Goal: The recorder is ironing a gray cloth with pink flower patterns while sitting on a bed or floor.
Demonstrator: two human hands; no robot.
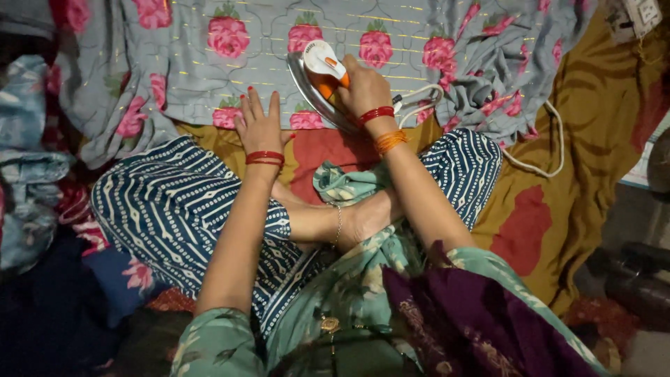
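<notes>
Spread over an ochre and red floor sheet (593,139), our grey rose-printed cloth (209,77) lies partly flat. Our left hand (259,126), fingers spread, presses its near edge; our right hand (364,87) grips the white-and-orange iron (317,70) mid-cloth. The crumpled right end looks unpressed.

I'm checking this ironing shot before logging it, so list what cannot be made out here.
- Soleplate of the iron: head view, hidden under its own body.
- Right hand palm and the handle beneath: head view, covered by the hand.
- White cord far end: lost among folds of the floral cloth.
- Wall socket: cut off by the top edge.
- Left hand: palm side hidden, flat on the cloth.
</notes>
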